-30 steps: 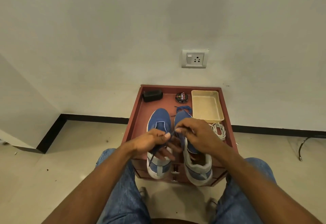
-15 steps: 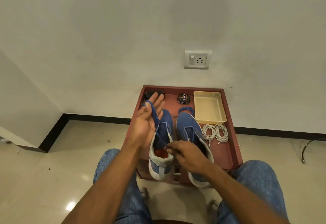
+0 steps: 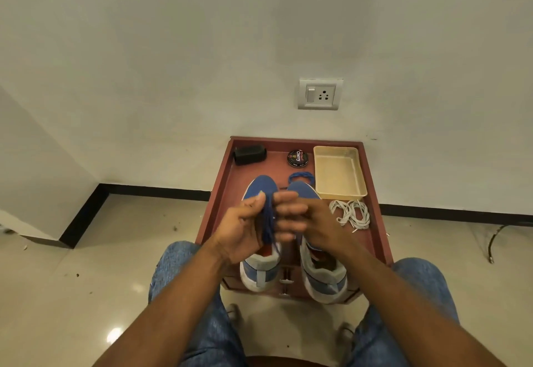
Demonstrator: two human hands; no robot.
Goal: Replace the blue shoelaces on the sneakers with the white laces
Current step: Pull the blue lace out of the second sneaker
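Two blue sneakers stand side by side on a red-brown table [image 3: 219, 193], the left sneaker [image 3: 259, 274] and the right sneaker [image 3: 323, 277], heels toward me. Both hands are raised together above them. My left hand [image 3: 245, 228] holds a blue lace [image 3: 268, 222] that hangs down in a bunch between the hands. My right hand [image 3: 305, 222] has its fingers against that lace from the right. A second blue lace [image 3: 301, 177] lies coiled beyond the right sneaker's toe. Two white laces [image 3: 350, 215] lie bundled on the table's right side.
A cream tray [image 3: 360, 173] stands at the table's back right. A round polish tin [image 3: 297, 158] and a black brush [image 3: 249, 154] sit along the back edge. The wall with a socket [image 3: 320, 94] is directly behind. My knees flank the table's front.
My left hand came down from its raised position and my right hand rose to meet it. The blue lace is now gathered between both hands, free of the left sneaker.
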